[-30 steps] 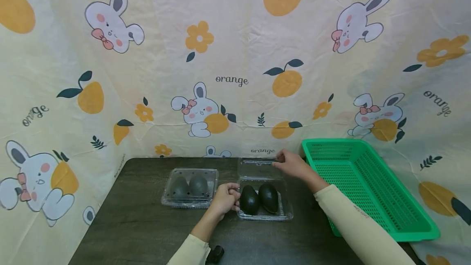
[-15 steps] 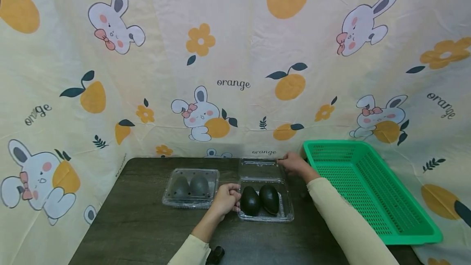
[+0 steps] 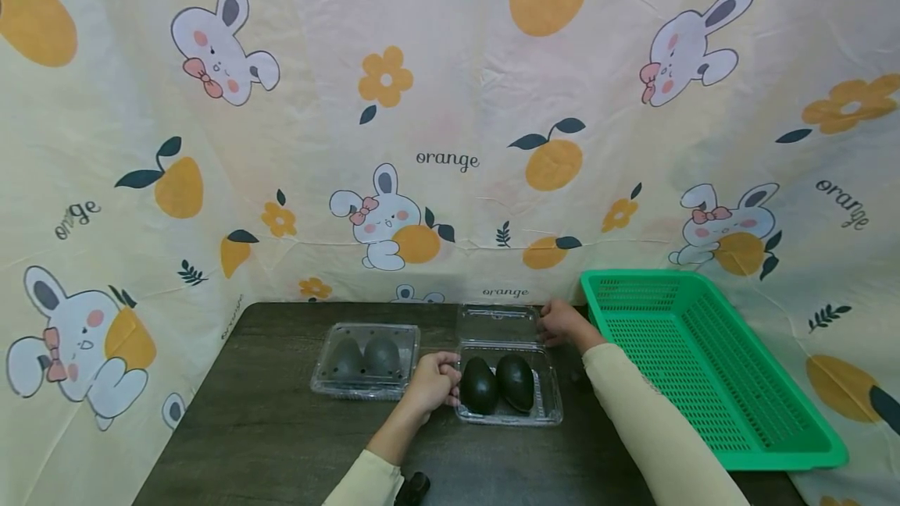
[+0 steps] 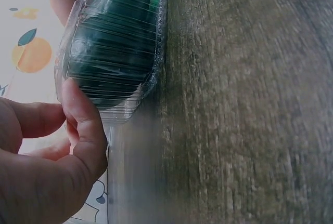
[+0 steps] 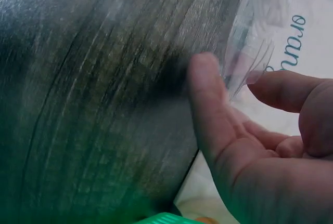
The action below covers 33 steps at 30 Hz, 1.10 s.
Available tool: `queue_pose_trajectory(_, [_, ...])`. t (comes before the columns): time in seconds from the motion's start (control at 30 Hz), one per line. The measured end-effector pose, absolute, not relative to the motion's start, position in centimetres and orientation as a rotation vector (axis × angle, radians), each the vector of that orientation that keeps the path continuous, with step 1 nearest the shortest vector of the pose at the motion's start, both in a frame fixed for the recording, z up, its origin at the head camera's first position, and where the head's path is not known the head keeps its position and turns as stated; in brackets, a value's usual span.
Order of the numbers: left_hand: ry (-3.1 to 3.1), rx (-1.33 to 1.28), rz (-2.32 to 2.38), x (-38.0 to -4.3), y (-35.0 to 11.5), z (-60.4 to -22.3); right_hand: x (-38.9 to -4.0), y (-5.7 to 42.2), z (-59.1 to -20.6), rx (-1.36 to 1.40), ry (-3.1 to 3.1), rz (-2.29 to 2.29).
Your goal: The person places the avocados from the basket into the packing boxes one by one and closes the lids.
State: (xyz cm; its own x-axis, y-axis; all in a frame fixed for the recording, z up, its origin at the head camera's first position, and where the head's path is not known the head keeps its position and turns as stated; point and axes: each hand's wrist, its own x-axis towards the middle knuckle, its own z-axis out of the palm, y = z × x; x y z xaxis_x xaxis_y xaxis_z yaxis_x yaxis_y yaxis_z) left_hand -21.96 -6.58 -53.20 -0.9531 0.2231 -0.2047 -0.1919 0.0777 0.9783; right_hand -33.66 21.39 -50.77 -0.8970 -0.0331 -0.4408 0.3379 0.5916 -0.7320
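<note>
A clear plastic clamshell box (image 3: 551,412) lies on the table with its lid (image 3: 498,324) folded back toward the curtain. In its base sit two dark, glossy oval fruits that look like avocados (image 3: 516,383). My left hand (image 3: 432,383) pinches the box's left rim between thumb and fingers; the left wrist view shows the hand (image 4: 67,151) at the ribbed wall. My right hand (image 3: 565,324) is at the lid's right edge. In the right wrist view, a corner of the clear lid (image 5: 250,60) lies between that hand's thumb and forefinger.
Left of my left hand stands a second clamshell box (image 3: 366,389), closed over two similar dark fruits. A green plastic basket (image 3: 717,381) is at the right end of the table (image 3: 232,428). A patterned curtain (image 3: 464,209) hangs behind. A small black object (image 3: 413,488) shows beside the left sleeve.
My right hand has moved from the lid's far edge, right and slightly nearer, to its right side. The lid lies back as before. The left hand keeps its place on the rim.
</note>
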Motion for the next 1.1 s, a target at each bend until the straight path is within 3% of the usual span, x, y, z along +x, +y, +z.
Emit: queue_pose_trajectory(1.1, [2.073, 0.018, 1.940, -21.9, -6.5, -53.0, -32.1, 21.3, -47.9, 0.107, 2.521, -1.392])
